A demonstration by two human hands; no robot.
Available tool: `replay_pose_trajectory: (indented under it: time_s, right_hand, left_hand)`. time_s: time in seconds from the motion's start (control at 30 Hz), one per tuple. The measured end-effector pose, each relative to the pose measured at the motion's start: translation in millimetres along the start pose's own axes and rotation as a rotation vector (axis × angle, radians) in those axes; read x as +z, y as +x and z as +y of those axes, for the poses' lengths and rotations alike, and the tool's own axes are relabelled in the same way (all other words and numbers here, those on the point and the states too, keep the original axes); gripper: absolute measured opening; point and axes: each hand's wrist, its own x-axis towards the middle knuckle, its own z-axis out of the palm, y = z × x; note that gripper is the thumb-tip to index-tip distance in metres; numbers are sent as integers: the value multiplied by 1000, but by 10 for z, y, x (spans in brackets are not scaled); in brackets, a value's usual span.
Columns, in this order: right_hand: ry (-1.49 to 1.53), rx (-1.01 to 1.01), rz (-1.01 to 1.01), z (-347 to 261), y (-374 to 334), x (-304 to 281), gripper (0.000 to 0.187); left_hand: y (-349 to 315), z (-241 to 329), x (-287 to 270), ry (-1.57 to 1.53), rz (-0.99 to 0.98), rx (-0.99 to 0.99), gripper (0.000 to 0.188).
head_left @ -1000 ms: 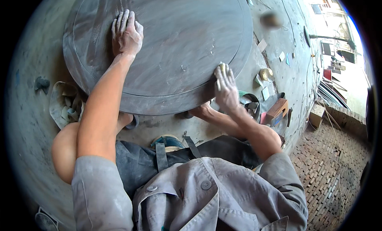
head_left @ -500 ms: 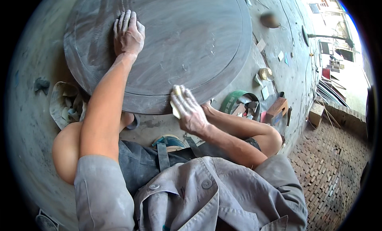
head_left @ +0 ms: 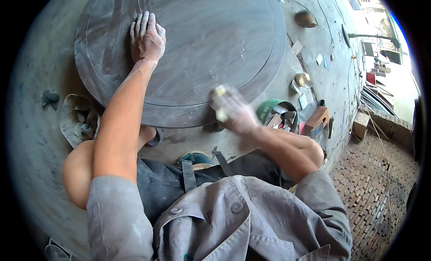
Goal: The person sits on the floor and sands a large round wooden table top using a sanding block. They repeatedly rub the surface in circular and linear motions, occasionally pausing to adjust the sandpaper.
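Note:
A large dark grey round tabletop (head_left: pixel 188 59), streaked with pale dust, has a thin groove running inside its edge. My left hand (head_left: pixel 148 43) lies on its left part, palm down with fingers stretched out, dusty white and holding nothing. At the near right rim is my right hand (head_left: pixel 238 112), smeared by motion. A pale yellow piece of sandpaper (head_left: pixel 221 113) shows under and beside its fingers, pressed against the rim. Most of that piece is hidden by the hand.
Right of my knee stand a green round tub (head_left: pixel 268 109) of scraps and a reddish-brown block (head_left: pixel 316 121). A whitish sack (head_left: pixel 72 119) lies left. Small sheets, a round brown object (head_left: pixel 305 19) and cables are on the concrete floor; bricks (head_left: pixel 363 184) pave the lower right.
My right hand has slid right along the near rim with the sandpaper. The left hand stays put on the tabletop; the whole view has shifted slightly.

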Motion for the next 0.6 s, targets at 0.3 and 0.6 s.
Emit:
replay_pose_trajectory:
  time_s: [0.3,0.6]
  right_hand:
    - [-51,15,55,-175,257,520,78]
    - [-231,115,192,192,109,506,74]
  left_hand:
    - [7,-2,49,-54,-45,22,43]
    - [-152,-436,-359,-123,-216,159,50]
